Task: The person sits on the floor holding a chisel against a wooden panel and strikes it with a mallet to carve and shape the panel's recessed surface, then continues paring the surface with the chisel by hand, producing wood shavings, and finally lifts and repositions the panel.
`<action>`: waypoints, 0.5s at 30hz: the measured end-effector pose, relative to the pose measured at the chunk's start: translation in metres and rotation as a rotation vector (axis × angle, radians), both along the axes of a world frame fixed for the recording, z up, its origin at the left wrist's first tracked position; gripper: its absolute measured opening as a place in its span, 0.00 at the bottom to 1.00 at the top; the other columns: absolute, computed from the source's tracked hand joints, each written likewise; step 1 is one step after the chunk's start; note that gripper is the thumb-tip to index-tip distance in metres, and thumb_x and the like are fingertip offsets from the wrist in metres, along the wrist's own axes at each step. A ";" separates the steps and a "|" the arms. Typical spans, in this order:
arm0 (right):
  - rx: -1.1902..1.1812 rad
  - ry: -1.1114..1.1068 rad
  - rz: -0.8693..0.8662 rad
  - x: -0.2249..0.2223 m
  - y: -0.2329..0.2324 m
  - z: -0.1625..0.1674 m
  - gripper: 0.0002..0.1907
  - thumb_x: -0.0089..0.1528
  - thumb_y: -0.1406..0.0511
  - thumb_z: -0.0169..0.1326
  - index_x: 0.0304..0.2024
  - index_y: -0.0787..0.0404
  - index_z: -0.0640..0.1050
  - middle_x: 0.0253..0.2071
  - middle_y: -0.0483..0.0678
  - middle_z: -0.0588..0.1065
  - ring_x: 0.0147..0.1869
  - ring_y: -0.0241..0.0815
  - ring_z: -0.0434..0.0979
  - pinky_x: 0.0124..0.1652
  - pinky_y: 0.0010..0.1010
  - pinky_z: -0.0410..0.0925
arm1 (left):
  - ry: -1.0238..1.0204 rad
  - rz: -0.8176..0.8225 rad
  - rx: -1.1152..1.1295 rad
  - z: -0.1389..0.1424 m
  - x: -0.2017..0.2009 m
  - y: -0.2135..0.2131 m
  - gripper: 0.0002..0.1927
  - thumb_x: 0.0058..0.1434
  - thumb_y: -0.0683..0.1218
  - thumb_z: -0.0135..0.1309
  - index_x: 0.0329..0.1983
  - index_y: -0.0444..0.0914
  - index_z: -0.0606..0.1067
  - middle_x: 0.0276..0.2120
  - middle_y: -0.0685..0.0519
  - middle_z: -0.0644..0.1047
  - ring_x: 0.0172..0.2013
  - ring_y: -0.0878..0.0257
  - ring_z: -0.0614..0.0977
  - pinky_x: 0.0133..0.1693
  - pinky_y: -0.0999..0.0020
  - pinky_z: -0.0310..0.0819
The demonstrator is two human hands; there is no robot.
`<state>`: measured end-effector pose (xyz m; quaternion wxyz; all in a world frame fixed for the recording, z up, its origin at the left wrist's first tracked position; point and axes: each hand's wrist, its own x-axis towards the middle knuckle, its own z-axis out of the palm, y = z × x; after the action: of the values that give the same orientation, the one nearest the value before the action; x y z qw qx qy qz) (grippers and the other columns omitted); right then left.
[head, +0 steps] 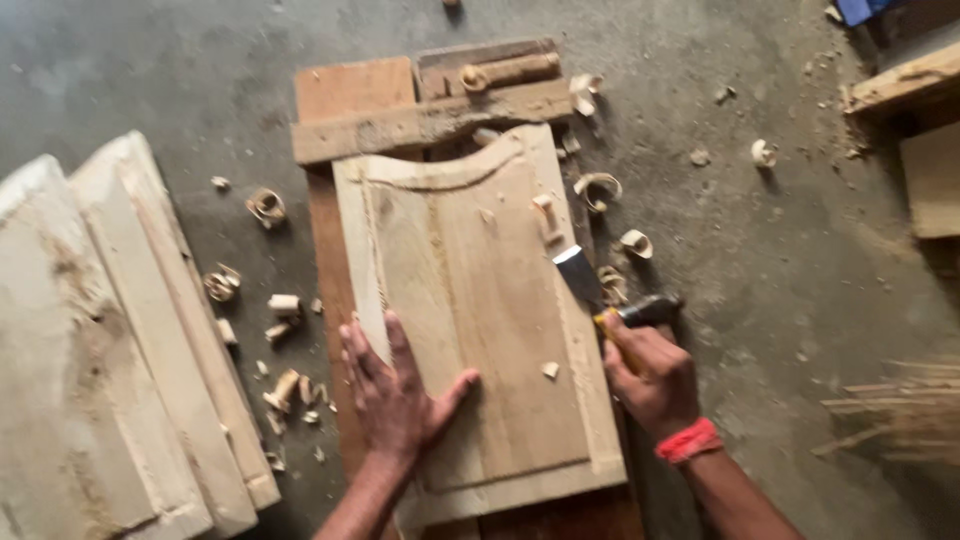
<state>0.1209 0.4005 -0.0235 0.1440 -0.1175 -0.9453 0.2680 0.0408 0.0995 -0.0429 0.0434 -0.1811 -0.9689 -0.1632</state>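
A pale carved wooden panel point(480, 280) with an arched top lies on a reddish board point(355, 90) on the floor. My left hand point(395, 385) presses flat on the panel's lower left part, fingers spread. My right hand point(650, 375), with a red band at the wrist, grips the handle of a chisel point(600, 290). The chisel's flat steel blade rests at the panel's right edge.
A stack of similar pale panels point(120, 350) lies at the left. A wooden mallet point(505, 72) rests on a batten point(430, 122) above the panel. Curled wood shavings point(265, 205) litter the concrete floor. Timber pieces point(910, 85) sit at the upper right, and thin sticks point(900, 410) at the right.
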 end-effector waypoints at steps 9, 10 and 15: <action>-0.115 0.051 0.013 -0.021 -0.004 0.020 0.20 0.60 0.68 0.58 0.55 0.58 0.80 0.33 0.55 0.78 0.34 0.51 0.80 0.35 0.39 0.72 | -0.065 0.008 -0.026 -0.001 0.000 0.001 0.69 0.46 0.81 0.53 0.77 0.38 0.41 0.67 0.17 0.47 0.68 0.19 0.52 0.59 0.27 0.58; -0.168 0.059 0.009 -0.024 -0.004 0.017 0.19 0.60 0.68 0.57 0.55 0.57 0.80 0.32 0.55 0.78 0.33 0.49 0.80 0.36 0.39 0.73 | -0.035 0.012 -0.023 -0.001 -0.002 0.000 0.69 0.46 0.81 0.53 0.78 0.39 0.40 0.67 0.19 0.48 0.68 0.20 0.52 0.61 0.27 0.59; -0.048 0.020 0.004 -0.037 0.006 0.002 0.18 0.61 0.68 0.60 0.54 0.58 0.81 0.33 0.56 0.78 0.33 0.52 0.79 0.34 0.39 0.71 | -0.015 0.000 -0.022 0.000 0.000 -0.002 0.69 0.46 0.81 0.54 0.77 0.41 0.39 0.68 0.19 0.46 0.67 0.20 0.52 0.60 0.25 0.58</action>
<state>0.0835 0.4063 -0.0217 0.1501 -0.1164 -0.9373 0.2922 0.0409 0.0971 -0.0430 0.0341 -0.1805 -0.9709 -0.1537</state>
